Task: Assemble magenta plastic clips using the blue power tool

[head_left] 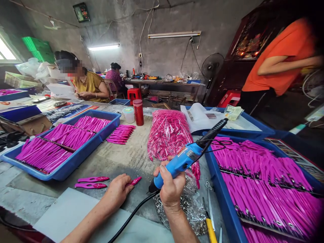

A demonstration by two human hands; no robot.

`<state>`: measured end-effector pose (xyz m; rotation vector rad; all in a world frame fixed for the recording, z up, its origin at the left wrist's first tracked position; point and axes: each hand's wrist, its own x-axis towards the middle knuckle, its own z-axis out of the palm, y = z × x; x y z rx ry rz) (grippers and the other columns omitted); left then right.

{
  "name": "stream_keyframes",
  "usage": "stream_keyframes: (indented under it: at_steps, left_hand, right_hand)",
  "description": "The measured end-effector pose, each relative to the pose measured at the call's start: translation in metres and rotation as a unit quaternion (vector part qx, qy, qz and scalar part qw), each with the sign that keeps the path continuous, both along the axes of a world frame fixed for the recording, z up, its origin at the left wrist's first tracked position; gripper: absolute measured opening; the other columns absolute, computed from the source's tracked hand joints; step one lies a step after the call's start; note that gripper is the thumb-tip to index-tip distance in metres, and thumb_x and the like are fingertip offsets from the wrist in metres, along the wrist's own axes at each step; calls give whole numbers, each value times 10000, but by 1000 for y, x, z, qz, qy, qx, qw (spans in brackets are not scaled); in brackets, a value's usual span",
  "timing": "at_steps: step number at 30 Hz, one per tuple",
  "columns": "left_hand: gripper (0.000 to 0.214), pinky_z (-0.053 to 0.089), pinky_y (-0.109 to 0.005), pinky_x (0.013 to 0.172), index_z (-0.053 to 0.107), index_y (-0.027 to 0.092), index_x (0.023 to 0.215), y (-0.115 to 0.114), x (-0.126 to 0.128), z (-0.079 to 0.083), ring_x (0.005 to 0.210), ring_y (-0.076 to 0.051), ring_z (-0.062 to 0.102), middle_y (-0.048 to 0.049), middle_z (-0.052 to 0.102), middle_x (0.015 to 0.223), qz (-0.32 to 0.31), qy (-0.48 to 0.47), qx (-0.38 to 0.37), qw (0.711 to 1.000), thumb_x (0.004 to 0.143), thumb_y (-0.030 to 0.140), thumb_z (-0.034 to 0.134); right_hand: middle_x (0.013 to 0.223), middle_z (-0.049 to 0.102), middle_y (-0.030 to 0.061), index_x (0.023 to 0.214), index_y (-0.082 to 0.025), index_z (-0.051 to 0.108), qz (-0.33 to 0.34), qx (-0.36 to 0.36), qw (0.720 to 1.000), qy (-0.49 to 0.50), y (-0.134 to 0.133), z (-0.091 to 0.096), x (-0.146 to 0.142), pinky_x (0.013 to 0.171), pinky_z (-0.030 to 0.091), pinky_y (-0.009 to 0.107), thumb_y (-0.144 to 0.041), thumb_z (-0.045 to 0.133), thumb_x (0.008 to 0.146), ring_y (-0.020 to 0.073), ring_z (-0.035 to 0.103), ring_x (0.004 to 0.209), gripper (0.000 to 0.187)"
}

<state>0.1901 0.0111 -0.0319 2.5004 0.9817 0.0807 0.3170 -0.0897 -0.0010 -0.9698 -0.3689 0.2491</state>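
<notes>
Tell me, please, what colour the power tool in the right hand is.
The power tool is mainly blue with black ends; see the head view.

Lighting: moderate, dimmer at right. Sources: daylight admitted by the window (7,50), overexposed; one lit tube (104,47), its glow thrown on the grey wall (121,23); small orange lights (242,53) at right. Glare: white highlights scattered over the clear bag (168,130). Focus: driver (178,164) sharply rendered; standing person (280,60) smeared by motion. Edges: right tray (219,195) stretched by wide-angle distortion, far-right corners darkened.
</notes>
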Motion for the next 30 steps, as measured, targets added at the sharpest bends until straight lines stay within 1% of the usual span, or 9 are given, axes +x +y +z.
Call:
stream_keyframes:
  at_steps: [5,8,12,17,21,26,30]
  left_hand:
    - [138,338,-212,618,502,185,609,3,3,0,690,-132,507,18,531,691,-3,22,-11,1000,738,137,501]
    - [125,332,-208,617,515,182,615,4,3,0,681,-129,510,20,539,679,3,26,-13,1000,732,136,516]
    - [128,332,-207,618,516,181,602,4,3,-1,670,-125,509,22,541,671,-4,24,-11,1000,724,143,520]
    - [128,347,-218,615,512,183,601,3,1,-3,677,-134,514,16,535,667,13,6,-5,1000,726,159,508]
    - [130,363,-230,628,507,191,621,0,-1,-2,695,-145,517,10,538,677,-2,-14,-9,1000,747,178,480]
    - [133,372,-230,632,500,192,640,-1,-4,-5,697,-145,518,5,533,693,3,-38,-3,999,767,185,463]
    - [139,369,-230,637,502,189,636,-1,-4,-5,710,-148,517,0,531,695,-7,-30,4,1000,770,176,470]
  right_hand:
    - [597,533,-54,918,-173,442,7,-1,1000,4,0,-2,1,490,445,269,-317,622,674,112,525,438,336]
    - [613,531,-54,913,-177,435,6,-2,1000,9,0,-3,1,473,438,264,-321,629,667,111,523,432,346]
    - [630,531,-53,906,-183,427,3,-1,1000,6,1,-2,0,456,433,258,-326,633,661,108,520,425,351]
    - [631,535,-53,906,-183,432,-2,-9,1000,6,0,-2,-1,461,441,262,-330,634,655,106,517,421,354]
    - [615,531,-57,904,-183,435,3,-8,1000,11,0,-1,-1,456,435,252,-321,631,657,106,522,424,344]
    - [628,534,-57,910,-183,438,5,6,1000,8,0,-2,0,464,434,251,-314,632,662,104,526,428,341]
    - [623,533,-56,912,-180,443,9,7,1000,6,-1,-2,0,469,436,256,-313,630,672,107,529,433,332]
